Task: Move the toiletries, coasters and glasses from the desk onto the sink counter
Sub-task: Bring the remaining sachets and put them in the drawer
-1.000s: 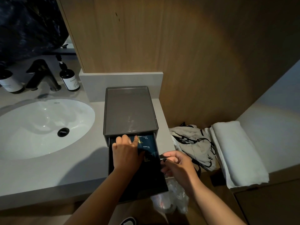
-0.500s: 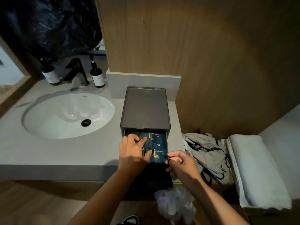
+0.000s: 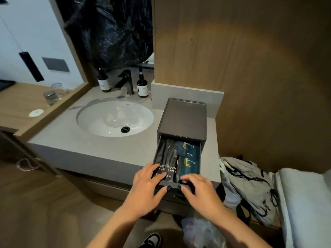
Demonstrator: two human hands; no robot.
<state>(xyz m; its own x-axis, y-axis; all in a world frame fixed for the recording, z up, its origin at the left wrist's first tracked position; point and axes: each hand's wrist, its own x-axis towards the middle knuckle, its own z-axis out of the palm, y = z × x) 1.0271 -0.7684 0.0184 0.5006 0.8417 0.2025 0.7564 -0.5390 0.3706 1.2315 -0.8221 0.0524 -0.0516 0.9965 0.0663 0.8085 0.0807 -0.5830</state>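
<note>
Your left hand (image 3: 146,189) has come off the packets, and both hands, the right hand (image 3: 198,189) included, now lie spread against the drawer (image 3: 162,151) front. The toiletries (image 3: 188,158) sit inside it on the sink surface (image 3: 100,149); I judge closing comes next, while glasses (image 3: 51,97) and a coaster (image 3: 36,112) wait on the desk (image 3: 16,104).

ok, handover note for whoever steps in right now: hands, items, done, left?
Left hand: open, fingers on the toothbrush packets at the drawer front.
Right hand: open, fingers resting on the drawer's front edge, over the blue packets.
Done: toiletries sit in the open drawer of the box on the counter.
Left: two glasses and a coaster are on the desk; the drawer is open.
</note>
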